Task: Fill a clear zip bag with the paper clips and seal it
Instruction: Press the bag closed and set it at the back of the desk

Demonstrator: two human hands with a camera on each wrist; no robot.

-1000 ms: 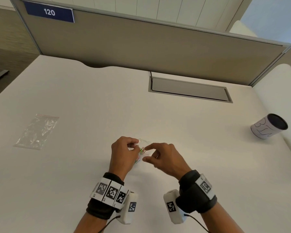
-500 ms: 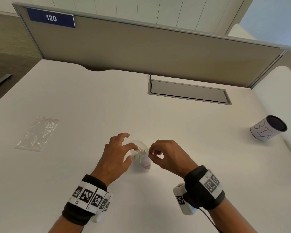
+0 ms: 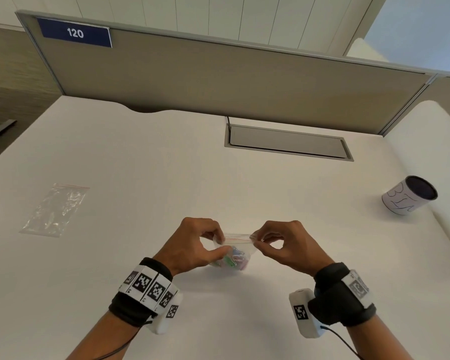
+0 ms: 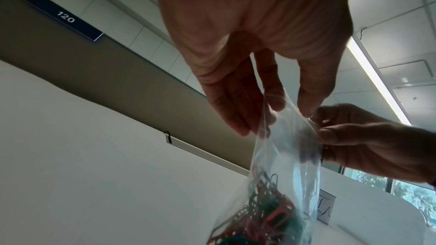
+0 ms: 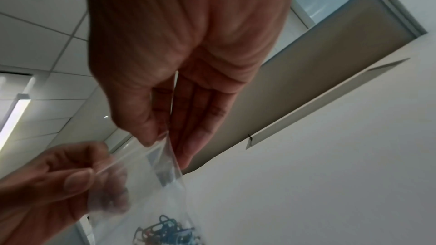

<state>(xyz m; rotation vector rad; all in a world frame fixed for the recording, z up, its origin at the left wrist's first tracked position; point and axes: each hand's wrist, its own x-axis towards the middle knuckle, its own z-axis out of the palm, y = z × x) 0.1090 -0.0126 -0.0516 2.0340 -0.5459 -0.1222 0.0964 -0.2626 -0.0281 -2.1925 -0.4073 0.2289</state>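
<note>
- Head view: the left hand (image 3: 195, 242) and the right hand (image 3: 289, 245) are each pinching one top corner of the small clear plastic zip bag (image 3: 235, 252), stretching its red-lined mouth taut between them just above the white bench (image 3: 166, 178). The heap of coloured paper clips (image 3: 233, 259) is lying in the bag's bottom, which is touching or nearly touching the bench. A second, empty clear bag (image 3: 55, 209) is lying well apart to the left, and a paper-wrapped dark cup (image 3: 409, 194) is standing far right.
- Left wrist view: the left hand's thumb and fingers (image 4: 238, 111) are closing on the bag's upper edge, with the clips hanging low inside it.
- Right wrist view: the right hand's thumb and fingers (image 5: 151, 128) are gripping the opposite corner; the picture is blurred, so whether the strip is already pressed together cannot be told.
- Judging from this, filling is looking finished and sealing is the step in hand. The next move is calling for pinching along the zip strip from one end to the other while keeping the mouth straight.
</note>
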